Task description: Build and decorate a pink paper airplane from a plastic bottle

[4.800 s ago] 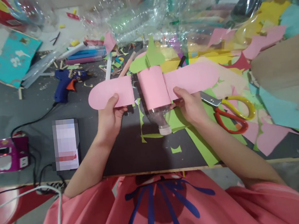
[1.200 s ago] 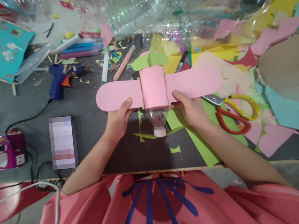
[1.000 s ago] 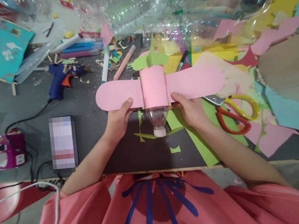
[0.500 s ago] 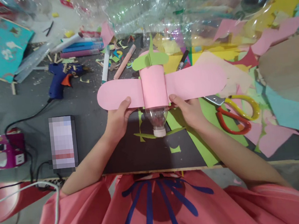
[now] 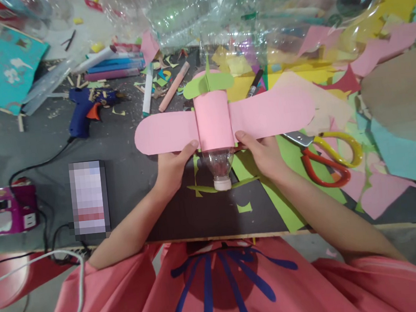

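Note:
Between my hands is a toy airplane [image 5: 213,121] made from a clear plastic bottle wrapped in pink paper. Its white cap points toward me. Pink rounded wings stick out to both sides, and green paper tail fins [image 5: 208,83] sit at the far end. My left hand [image 5: 174,166] grips the left wing close to the body, thumb on top and fingers hidden beneath. On the other side, my right hand [image 5: 264,153] pinches the right wing near its root in the same way. Below the bottle neck lies a thin green paper strip [image 5: 245,182].
Red-and-yellow-handled scissors [image 5: 326,157] lie right of my right hand among paper scraps. A blue glue gun [image 5: 80,109] with a cord rests at left, above a phone [image 5: 89,197]. Markers [image 5: 114,66] and clear plastic bottles or wrapping [image 5: 187,15] fill the back.
My left hand has slid right along the wing, its thumb now close to the bottle body. My right hand and the airplane have hardly moved.

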Demonstrator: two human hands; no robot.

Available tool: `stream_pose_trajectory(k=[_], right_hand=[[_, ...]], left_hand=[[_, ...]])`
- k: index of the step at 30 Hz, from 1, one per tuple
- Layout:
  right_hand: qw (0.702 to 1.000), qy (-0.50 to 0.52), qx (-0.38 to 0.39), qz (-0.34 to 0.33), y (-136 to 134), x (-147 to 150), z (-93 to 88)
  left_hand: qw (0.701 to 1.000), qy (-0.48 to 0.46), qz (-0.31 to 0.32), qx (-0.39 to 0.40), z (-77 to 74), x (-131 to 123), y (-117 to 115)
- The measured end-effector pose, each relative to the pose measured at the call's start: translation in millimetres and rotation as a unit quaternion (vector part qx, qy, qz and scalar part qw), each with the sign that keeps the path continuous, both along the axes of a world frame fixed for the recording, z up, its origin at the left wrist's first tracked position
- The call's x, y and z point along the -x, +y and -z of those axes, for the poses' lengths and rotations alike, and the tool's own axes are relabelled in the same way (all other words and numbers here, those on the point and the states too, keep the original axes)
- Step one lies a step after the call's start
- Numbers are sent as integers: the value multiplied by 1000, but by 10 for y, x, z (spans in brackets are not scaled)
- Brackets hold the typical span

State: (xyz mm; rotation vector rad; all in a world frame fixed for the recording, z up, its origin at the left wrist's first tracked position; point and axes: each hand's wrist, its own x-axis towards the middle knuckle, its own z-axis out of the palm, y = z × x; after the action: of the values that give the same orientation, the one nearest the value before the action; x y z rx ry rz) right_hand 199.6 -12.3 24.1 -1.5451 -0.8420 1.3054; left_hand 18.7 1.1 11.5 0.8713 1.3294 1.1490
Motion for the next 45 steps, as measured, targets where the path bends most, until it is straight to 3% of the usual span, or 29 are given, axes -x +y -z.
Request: stream_pose_trajectory(k=[11, 20, 45], right_hand=[[999, 10, 9, -44, -19, -23, 36], [999, 21, 13, -36, -10, -17, -7], [999, 4, 4, -37, -3, -6, -20]], left_hand=[[1000, -16, -12, -4, 33, -62, 34], [998, 44, -54, -3, 82, -66, 35], [997, 71, -20, -10, 44, -45, 32]])
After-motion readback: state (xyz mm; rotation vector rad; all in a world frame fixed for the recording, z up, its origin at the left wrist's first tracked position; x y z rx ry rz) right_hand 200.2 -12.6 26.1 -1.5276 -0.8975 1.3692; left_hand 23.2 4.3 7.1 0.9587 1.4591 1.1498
